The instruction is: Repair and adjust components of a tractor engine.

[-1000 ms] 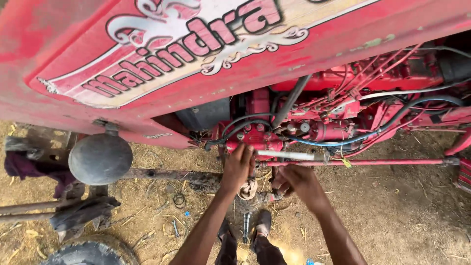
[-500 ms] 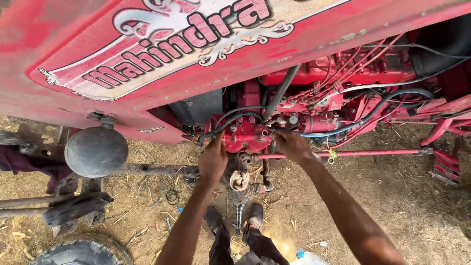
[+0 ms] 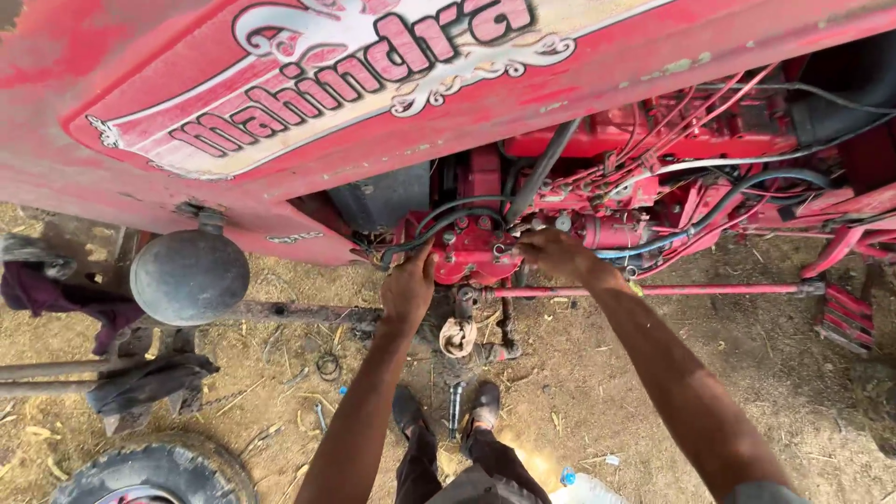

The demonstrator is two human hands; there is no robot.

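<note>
Fingers, left hand: curled closed against the left side of the red pump housing; whether they grip a fitting or only brace against the casting cannot be told, as the knuckles hide the contact.
Fingers, right hand: bent down and bunched over the top right of the same housing, near the small bolts and pipe unions; no tool shows in them, and the fingertips are hidden from view.
Pump housing location: bolted low on the engine side, below the red bonnet panel, directly ahead of the person's shoes.
Hand placement: one hand on each flank of the housing, arms stretched forward; this posture appears suited to steadying the part from one side while working it from the other.
Hoses: black hoses loop over the housing top between the two hands; thin red pipes run to the right.
Rod: a red horizontal rod passes beneath the right forearm, clear of it.
Rag: a knotted cloth hangs under the housing.
Ground: bare soil with straw; a black ring, a metal tool between the shoes, a tyre at lower left.
Headlamp: a round grey lamp shell hangs left of the hands, well apart.
</note>
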